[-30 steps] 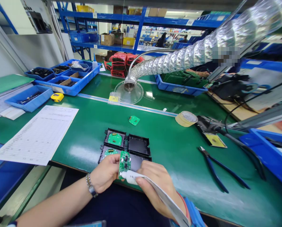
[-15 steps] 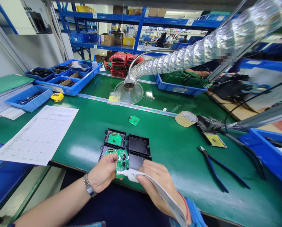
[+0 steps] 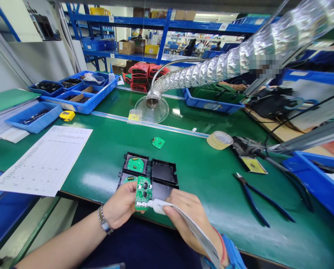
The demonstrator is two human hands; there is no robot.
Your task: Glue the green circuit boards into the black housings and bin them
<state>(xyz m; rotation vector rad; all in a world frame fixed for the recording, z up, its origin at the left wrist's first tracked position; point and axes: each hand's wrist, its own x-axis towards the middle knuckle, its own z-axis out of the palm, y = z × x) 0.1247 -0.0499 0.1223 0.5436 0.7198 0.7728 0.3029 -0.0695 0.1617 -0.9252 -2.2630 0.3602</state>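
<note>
My left hand (image 3: 119,205), with a metal wristwatch, is shut on a small green circuit board (image 3: 143,193) and holds it upright above the mat. My right hand (image 3: 189,220) grips a white squeeze tube (image 3: 158,206) with a long flattened tail. The tube's nozzle meets the board's lower edge. Just beyond my hands lie open black plastic housings (image 3: 164,172), one holding a green board (image 3: 135,164). My hands partly hide the nearer housings. A loose green board (image 3: 158,142) lies farther up the green mat (image 3: 200,179).
A printed sheet (image 3: 43,160) lies left. Blue-handled pliers (image 3: 256,198), a tape roll (image 3: 219,140) and a soldering stand (image 3: 250,157) sit right. Blue parts trays (image 3: 77,97) stand behind, beneath a foil fume duct (image 3: 211,71). A co-worker's hand (image 3: 239,87) shows beyond.
The circuit board and tube have shifted slightly left together, with both hands following. The nozzle remains at the board's lower edge, and the housings on the mat have not moved.
</note>
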